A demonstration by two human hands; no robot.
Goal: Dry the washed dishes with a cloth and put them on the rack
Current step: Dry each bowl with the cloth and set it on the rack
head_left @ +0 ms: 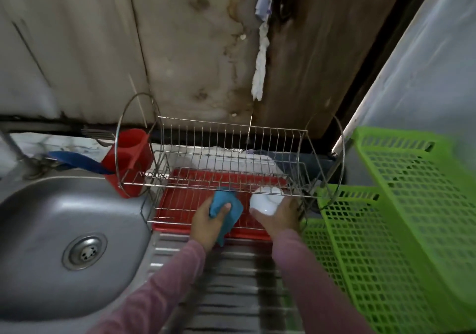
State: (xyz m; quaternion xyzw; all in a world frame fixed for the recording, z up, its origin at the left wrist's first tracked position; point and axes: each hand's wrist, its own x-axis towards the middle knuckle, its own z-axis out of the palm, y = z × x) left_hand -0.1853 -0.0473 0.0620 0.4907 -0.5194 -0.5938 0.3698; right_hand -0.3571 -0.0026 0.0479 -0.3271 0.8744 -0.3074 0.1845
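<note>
**While the left hand [206, 221] wads the cloth [233, 211], the right hand [282, 216] holds a bowl [266, 201] at the rack [231, 137]**

As the left fingers curl under the teal cloth, the thumb presses down on top of it, so the cloth is pinched into a wad with a tail hanging below the palm. Just to the right of those fingers, the right hand wraps round the white bowl: the thumb lies along its near left edge, and the other fingers sit behind its right side, mostly hidden. The bowl is turned over, with its foot ring facing up and away from the palm. It sits at the front of the rack's lower tier, just under the upper tier's front wire. Whether it rests on the wires I cannot tell.

Beneath both sets of fingers a red tray [177, 206] lies under the wire rack. Left of the left fingers, a red cutlery holder [131, 153] hangs at the rack's end hoop. Farther left and nearer the body is a steel sink [38, 217] with its drain [85, 251]. Right of the right fingers, green plastic baskets [386, 217] stand close against the rack's other end. Behind the wrists, mauve sleeves [159, 290] reach over a ribbed drainboard [237, 282].
</note>
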